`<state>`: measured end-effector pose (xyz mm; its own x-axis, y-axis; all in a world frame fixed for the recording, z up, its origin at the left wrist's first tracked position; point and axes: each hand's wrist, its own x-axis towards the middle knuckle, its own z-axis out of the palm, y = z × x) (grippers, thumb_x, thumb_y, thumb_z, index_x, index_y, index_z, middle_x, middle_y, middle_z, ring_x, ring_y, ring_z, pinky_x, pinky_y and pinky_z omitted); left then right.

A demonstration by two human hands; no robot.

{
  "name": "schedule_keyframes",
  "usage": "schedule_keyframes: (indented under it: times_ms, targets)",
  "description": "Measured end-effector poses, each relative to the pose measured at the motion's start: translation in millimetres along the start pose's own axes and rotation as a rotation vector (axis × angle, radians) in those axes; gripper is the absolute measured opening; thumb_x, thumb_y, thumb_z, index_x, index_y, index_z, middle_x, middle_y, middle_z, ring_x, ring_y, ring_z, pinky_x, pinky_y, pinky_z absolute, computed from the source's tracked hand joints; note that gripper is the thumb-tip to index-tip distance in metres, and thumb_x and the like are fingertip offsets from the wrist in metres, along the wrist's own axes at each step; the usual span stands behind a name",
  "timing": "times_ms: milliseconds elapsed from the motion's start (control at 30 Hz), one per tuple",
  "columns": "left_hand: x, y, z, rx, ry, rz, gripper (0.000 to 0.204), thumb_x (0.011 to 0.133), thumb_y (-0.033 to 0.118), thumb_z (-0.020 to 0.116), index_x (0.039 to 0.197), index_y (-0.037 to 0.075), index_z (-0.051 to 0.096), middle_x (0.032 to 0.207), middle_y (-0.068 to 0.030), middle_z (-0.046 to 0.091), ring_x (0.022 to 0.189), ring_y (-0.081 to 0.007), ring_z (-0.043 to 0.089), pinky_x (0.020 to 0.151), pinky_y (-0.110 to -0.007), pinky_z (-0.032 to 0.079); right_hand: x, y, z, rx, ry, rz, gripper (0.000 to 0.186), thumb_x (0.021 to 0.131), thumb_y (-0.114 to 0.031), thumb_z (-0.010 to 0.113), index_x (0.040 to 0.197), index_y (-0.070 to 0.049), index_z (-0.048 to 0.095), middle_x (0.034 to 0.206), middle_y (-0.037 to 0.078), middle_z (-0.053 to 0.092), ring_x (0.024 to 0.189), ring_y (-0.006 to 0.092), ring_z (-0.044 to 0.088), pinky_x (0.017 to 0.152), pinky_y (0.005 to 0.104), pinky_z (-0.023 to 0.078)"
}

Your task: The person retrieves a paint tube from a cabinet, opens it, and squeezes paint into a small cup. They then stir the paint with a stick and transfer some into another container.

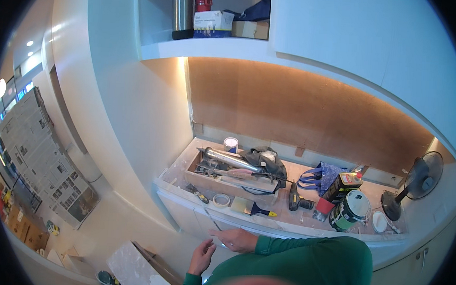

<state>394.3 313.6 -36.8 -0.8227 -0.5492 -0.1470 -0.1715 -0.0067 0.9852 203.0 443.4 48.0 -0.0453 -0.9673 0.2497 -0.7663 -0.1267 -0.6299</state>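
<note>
My right hand [236,239] reaches across in front of the cabinet, its fingers closed around a slim grey stick-like tool [213,219] that points up and away toward the counter. What kind of tool it is, I cannot make out. Just below and to the left, my left hand [201,256] is raised with loosely bent fingers and nothing visible in it. The two hands are close but apart. Nearest to them on the counter edge [280,229] are a wide paintbrush [243,207], a roll of tape [221,200] and a knife-like hand tool [197,193].
A wooden toolbox [231,183] carries a caulking gun [232,159]. To its right stand a drill [298,198], a paint can [349,211], a rectangular tin [343,187] and a fan [416,183]. A smeared board [139,269] is at lower left; a shelf [202,51] overhangs the counter.
</note>
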Motion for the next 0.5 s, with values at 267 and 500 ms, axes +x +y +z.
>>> schedule_keyframes:
  times_ms: [267,500]
  targets:
    - [-22,-19,-38,-0.135,0.204,0.039,0.047,0.106,0.023,0.068,0.145,-0.001,0.061,0.129,-0.0180,0.072,0.117,-0.0225,0.069,0.103,-0.034,0.053,53,-30,22,-0.029,-0.090,-0.159,0.049,0.110,-0.021,0.054,0.158,-0.019,0.050,0.118,0.020,0.073,0.100,0.0401,0.072,0.090,0.0476,0.058]
    - [-31,-59,-42,-0.213,0.276,0.109,0.044,0.106,0.022,0.067,0.142,-0.002,0.062,0.124,-0.0154,0.074,0.112,-0.0207,0.070,0.101,-0.034,0.054,81,-57,43,0.000,-0.199,-0.303,0.057,0.106,-0.017,0.064,0.160,-0.020,0.049,0.113,0.018,0.073,0.094,0.0380,0.072,0.085,0.0447,0.059]
